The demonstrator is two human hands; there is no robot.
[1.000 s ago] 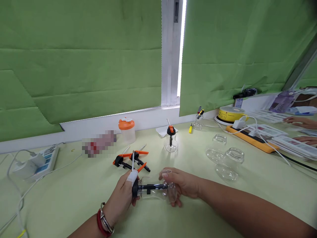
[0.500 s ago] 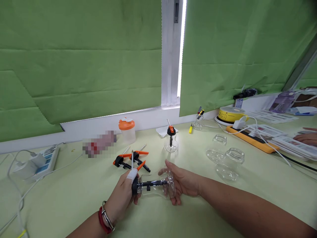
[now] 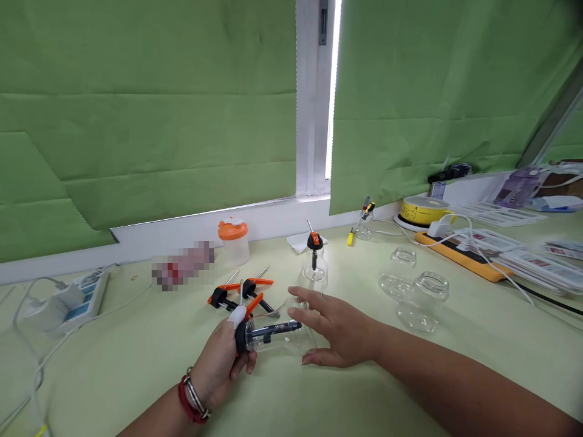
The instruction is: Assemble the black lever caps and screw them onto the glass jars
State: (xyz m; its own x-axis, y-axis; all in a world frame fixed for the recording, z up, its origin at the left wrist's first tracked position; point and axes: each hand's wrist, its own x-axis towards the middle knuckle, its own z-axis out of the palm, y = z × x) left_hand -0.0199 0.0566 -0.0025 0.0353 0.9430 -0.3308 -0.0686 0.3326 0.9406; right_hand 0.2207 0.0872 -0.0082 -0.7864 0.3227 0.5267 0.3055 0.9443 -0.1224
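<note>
A clear glass jar lies sideways over the table between my hands, a black tube inside it. My left hand is closed round its black lid; a metal rod and an orange lever stick up there, and the thumb has a white wrap. At the wide base, my right hand curls its fingers round the glass. Just behind lie two loose black lids with orange levers, metal rods and tubes. Farther back, another glass jar stands upright with such a lid on.
Two open glass jars stand at the right. Behind them are an orange power strip with white cables, papers and a yellow container. An orange-lidded cup and screwdrivers stand by the wall. Another power strip lies left.
My right hand has turned over the jar's base, its fingers now on top and thumb below. The jar has shifted slightly left and tilted. Another person's hand at far right has left the view.
</note>
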